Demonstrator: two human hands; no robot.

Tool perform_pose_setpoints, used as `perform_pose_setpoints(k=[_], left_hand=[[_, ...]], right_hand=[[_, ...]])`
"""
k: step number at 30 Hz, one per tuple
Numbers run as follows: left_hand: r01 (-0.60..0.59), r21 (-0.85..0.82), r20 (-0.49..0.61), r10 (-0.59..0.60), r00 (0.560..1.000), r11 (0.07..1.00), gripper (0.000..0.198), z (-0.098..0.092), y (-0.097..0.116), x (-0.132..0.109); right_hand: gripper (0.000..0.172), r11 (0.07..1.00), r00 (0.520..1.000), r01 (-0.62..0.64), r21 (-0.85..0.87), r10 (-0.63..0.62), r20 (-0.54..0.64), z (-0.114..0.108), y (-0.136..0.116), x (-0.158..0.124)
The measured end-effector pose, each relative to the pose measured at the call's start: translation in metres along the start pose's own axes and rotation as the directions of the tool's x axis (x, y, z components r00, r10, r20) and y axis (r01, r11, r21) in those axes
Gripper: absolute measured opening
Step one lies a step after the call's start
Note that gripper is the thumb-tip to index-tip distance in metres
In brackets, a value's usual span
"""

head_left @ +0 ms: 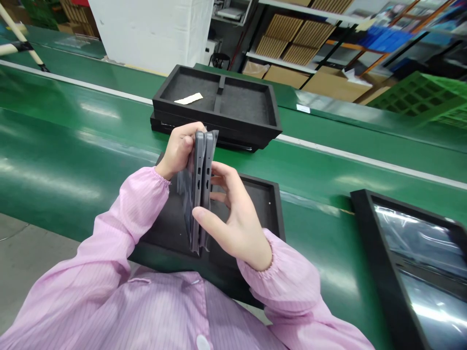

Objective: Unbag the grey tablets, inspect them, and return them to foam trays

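Two thin dark devices (203,184), with plastic film at their edges, stand on edge side by side between my hands, their port sides facing up. My left hand (181,148) grips them at the far end, fingers bent over the top corner. Around their right side and near edge curves my right hand (233,218), its thumb on the edge and its fingers behind the right device. Under my hands lies a black tray (260,199) with nothing visible in its exposed parts.
Beyond my hands is a stack of black divided trays (219,116) with a pale strip (188,99) in the top one. Another black tray (383,253) at the right holds two film-covered devices. A green crate (423,97) and shelves (284,58) stand behind the green bench (73,146).
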State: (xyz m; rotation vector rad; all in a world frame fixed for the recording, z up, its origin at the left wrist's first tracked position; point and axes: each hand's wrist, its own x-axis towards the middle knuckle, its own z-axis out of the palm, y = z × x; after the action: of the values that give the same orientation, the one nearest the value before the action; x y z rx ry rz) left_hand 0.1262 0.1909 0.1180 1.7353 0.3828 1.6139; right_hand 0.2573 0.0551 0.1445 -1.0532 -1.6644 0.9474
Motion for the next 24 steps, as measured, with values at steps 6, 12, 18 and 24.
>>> perform_pose_setpoints(k=[6, 12, 18, 24], left_hand=[[-0.069, 0.009, 0.074, 0.068, 0.995, 0.998, 0.073, 0.000, 0.005, -0.003], [-0.018, 0.003, 0.074, 0.018, 0.997, 1.000, 0.074, 0.001, 0.006, -0.006], [0.090, 0.026, 0.035, -0.090, 0.995, 0.996, 0.079, 0.000, 0.012, -0.007], [0.315, 0.099, -0.242, -0.285, 0.928, 0.944, 0.085, 0.000, -0.013, -0.017]], right_hand=[[0.061, 0.998, 1.000, -0.011, -0.057, 0.011, 0.000, 0.002, -0.005, -0.002], [0.063, 0.999, 1.000, -0.024, -0.047, 0.024, 0.003, 0.003, -0.007, -0.001], [0.064, 0.998, 1.000, -0.026, -0.055, 0.025, -0.008, 0.006, -0.008, -0.002], [0.061, 0.992, 0.995, -0.095, -0.084, 0.094, -0.021, 0.004, -0.009, 0.001]])
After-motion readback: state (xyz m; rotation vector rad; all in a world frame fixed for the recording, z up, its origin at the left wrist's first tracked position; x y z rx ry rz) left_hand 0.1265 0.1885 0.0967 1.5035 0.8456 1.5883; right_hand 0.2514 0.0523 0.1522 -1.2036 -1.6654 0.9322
